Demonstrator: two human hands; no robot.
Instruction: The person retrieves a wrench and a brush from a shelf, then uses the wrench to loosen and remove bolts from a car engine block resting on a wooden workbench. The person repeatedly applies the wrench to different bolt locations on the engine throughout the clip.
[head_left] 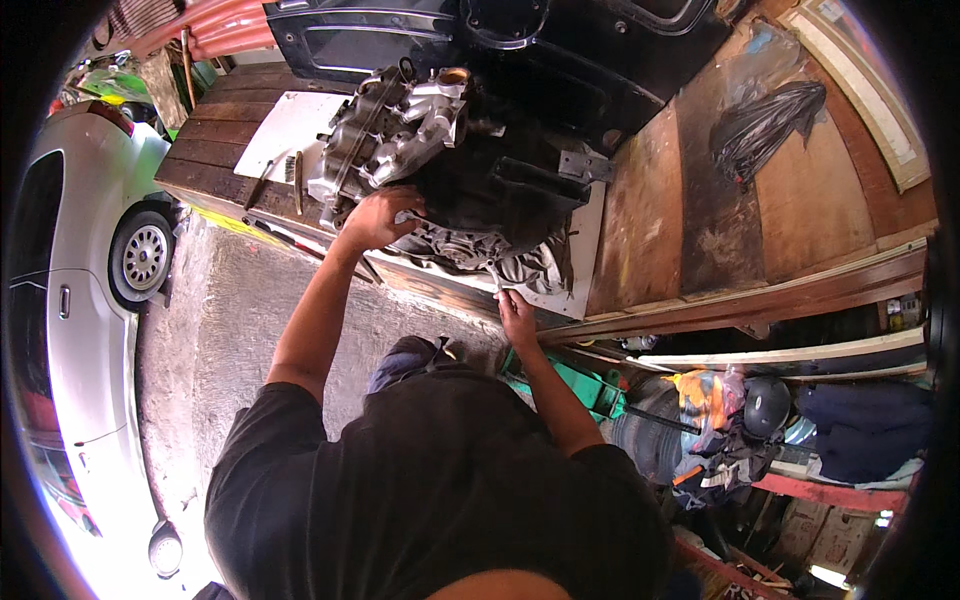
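An engine block, grey at its aluminium top and black and greasy lower down, is seen lying on a white board on a wooden workbench. All places below are given relative to this engine.

The left hand is pressed flat against the engine's near left side, just under the pale manifold part; the fingers are held together and curled onto the dark casing, so that the metal lies directly under the fingertips. Nothing is clamped by them.

The right hand is held just below the engine's near edge, by the ribbed grey cover. A thin metal tool is gripped in it, the fingers being closed around the handle; the tool's tip is pointed up at the lower edge of the engine and appears to touch it, though the contact cannot be made out for certain.

To the left of the engine, two long hand tools are laid on the bench. Well to the right of it, a black plastic bag is seen on a brown wooden panel. Far to the left, beyond the bench, a silver car is parked. Below the engine, by the person's right forearm, a green jack is seen on the floor.
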